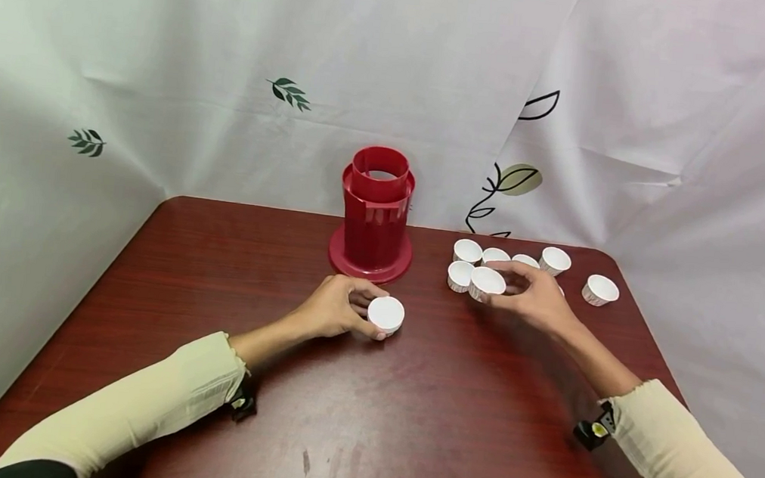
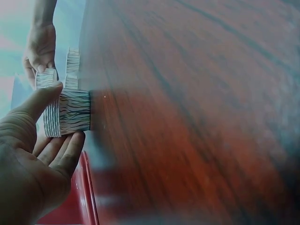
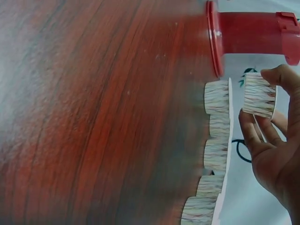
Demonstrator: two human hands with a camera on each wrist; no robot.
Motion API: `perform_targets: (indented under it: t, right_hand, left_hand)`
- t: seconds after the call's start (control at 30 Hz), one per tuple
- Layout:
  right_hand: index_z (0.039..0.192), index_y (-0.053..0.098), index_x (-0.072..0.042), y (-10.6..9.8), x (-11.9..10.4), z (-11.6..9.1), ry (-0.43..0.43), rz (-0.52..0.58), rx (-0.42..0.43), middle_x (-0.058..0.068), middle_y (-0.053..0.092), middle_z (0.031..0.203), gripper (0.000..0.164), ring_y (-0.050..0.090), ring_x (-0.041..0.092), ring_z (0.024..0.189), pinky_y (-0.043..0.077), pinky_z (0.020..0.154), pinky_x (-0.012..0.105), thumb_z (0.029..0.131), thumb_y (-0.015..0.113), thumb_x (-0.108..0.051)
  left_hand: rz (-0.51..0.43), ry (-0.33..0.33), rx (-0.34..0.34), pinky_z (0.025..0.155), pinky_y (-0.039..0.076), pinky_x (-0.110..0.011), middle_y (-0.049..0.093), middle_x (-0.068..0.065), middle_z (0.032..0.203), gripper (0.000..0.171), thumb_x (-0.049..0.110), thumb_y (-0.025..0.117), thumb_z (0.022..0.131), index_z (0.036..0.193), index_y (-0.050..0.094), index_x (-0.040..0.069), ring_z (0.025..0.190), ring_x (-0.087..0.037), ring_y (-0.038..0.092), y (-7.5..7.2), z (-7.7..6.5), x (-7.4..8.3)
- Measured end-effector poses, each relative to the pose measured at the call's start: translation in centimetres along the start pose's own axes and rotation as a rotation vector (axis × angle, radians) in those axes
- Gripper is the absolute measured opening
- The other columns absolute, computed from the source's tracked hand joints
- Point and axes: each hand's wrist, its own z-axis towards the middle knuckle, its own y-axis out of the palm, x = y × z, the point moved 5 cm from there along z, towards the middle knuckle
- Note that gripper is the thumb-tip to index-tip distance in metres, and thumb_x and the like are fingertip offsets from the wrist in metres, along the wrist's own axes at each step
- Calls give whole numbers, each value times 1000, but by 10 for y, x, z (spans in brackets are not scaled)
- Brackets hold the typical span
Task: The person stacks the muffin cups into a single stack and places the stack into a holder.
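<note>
Dk reddish-brown wood-grain counter (image 1: 448,427). 1 glossy red plastic cylinder on round base (image 1: 372,234) at back, approx. mid. 2 hands. L hand (image 1: 335,307) holds stack of nested white paper-like cups w/ dark wavy lines (image 1: 386,315) btwn thumb & fingers, in front of cylinder; no. in stack unclear. R hand (image 1: 536,294) grips 1 round white wavy-lined cup (image 1: 488,282), raised above others. Loose white cups (image 1: 555,261) on counter, R rear, near R hand: approx. 7, some part-hidden.
</note>
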Motion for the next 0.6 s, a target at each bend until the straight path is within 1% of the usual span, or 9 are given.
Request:
perform_targets:
  t: [0.2,0.47,0.6]
  right_hand:
    - [144,70,7,6,-6,4,-17,98,-32,26,74,132,61,75,-3,99,62,87,13,88,91,0]
    - [143,70,10,18,-13,8,-52,155,-53,28,75,128,62,75,-1,96,63,85,14,85,89,6]
    - [142,70,11,28,-18,9,-64,173,-72,25,76,127,62,76,0,97,63,87,14,83,91,6]
  left_hand:
    - [-10,-7,-5,91,72,-34,86,-15,118,60,10,109,72,126,84,5,101,-24,87,0,1,0]
    - [-5,-5,-5,90,71,-33,87,-12,116,58,9,109,71,123,85,5,100,-22,87,0,2,0]
    - [3,-14,0,90,71,-33,87,-11,117,57,9,109,70,122,85,6,101,-23,87,0,2,2]
